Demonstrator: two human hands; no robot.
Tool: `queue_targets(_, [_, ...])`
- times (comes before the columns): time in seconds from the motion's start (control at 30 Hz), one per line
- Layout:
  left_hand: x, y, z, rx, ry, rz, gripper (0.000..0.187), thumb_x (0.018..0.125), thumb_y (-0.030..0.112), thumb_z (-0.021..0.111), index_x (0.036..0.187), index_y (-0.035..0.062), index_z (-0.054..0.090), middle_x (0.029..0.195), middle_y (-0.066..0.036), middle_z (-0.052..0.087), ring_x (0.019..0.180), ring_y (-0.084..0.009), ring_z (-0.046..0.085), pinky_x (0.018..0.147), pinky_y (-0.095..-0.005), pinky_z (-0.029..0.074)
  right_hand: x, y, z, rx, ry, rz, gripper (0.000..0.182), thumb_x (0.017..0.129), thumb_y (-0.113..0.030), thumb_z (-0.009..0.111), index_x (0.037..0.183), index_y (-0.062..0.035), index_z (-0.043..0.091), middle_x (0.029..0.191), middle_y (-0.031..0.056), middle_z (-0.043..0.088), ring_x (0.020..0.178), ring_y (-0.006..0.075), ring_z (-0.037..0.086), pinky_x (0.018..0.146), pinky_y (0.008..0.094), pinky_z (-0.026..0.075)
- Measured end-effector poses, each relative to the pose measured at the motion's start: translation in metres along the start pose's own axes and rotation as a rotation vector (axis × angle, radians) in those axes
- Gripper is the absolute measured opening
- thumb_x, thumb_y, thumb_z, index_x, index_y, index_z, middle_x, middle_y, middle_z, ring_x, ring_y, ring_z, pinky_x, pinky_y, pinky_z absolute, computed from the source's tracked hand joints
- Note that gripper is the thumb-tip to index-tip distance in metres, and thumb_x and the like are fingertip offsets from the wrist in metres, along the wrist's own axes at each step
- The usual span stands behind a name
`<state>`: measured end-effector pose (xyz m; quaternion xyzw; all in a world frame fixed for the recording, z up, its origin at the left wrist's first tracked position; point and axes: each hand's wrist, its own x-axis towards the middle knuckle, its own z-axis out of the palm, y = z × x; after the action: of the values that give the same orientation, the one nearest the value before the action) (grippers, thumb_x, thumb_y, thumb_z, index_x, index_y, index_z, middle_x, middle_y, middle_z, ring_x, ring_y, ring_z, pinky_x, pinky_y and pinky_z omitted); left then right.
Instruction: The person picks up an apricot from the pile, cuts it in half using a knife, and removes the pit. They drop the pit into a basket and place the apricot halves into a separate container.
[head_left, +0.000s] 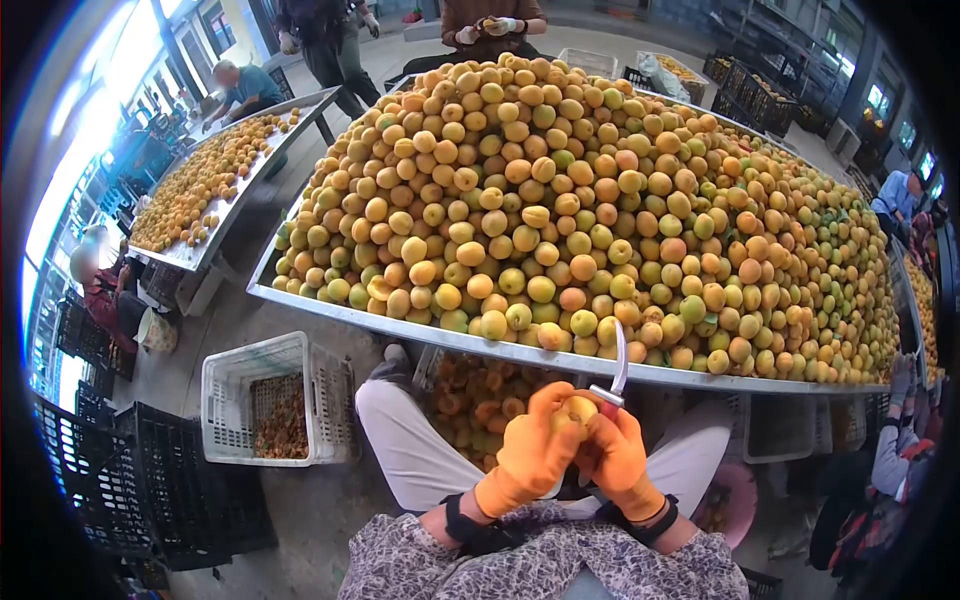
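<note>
Fingers (550,396) of the left hand (524,462) grip a fruit (579,407) near the counter (450,337); the right hand (622,462) holds a knife (621,368). Split fruit (478,396) lies below; a big whole heap (520,190) remains uncut.

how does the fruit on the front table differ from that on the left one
The front heap rises in a tall mound, while the left fruit lies in a low spread. The front heap nearly reaches its near rim; the left fruit leaves bare tabletop along one side. Both are round, mostly yellow-orange.
</note>
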<state>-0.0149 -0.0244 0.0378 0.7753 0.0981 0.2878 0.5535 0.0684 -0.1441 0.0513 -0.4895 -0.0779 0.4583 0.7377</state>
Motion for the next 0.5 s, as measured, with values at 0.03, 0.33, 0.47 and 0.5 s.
queue_targets(0.03, [-0.002,0.000,0.000,-0.279,0.062,-0.243,0.041,0.096,0.027,0.054,0.126,0.0006,0.044,0.087,-0.013,0.065,0.077,-0.0256,0.067,0.067,-0.0348,0.052,0.001,-0.002,0.000,-0.001,0.004,-0.004,0.034,0.096,-0.018,0.053,0.122,0.0023,0.055,0.093,0.0073,0.061,0.063,0.0092,0.054,0.045,0.0193,0.037])
queue_targets(0.33, [-0.013,-0.031,-0.040,-1.002,-0.094,-0.420,0.022,0.086,-0.001,0.064,0.103,0.0065,0.051,0.088,-0.003,0.059,0.073,-0.0100,0.055,0.065,-0.0217,0.046,0.002,-0.009,0.005,0.131,-0.214,-0.025,0.066,0.083,-0.027,0.070,0.131,0.0089,0.044,0.112,0.0162,0.062,0.066,0.0121,0.063,0.039,0.0173,0.038])
queue_targets(0.47, [-0.009,-0.039,-0.061,-0.727,0.032,-0.517,0.017,0.095,0.013,0.053,0.110,0.0052,0.052,0.099,-0.008,0.057,0.078,-0.0158,0.060,0.068,-0.0266,0.050,0.006,-0.010,0.004,0.048,-0.253,0.015,0.055,0.074,-0.011,0.066,0.124,0.0074,0.051,0.105,0.0174,0.064,0.050,0.0105,0.057,0.037,0.0173,0.037])
queue_targets(0.5, [-0.004,-0.038,-0.064,-0.343,0.115,-0.434,0.025,0.096,0.017,0.051,0.118,0.0053,0.053,0.112,-0.010,0.055,0.082,-0.0186,0.062,0.071,-0.0298,0.052,0.005,-0.011,0.006,0.045,-0.246,0.010,0.055,0.074,-0.011,0.066,0.124,0.0074,0.051,0.105,0.0174,0.064,0.050,0.0105,0.057,0.037,0.0173,0.037])
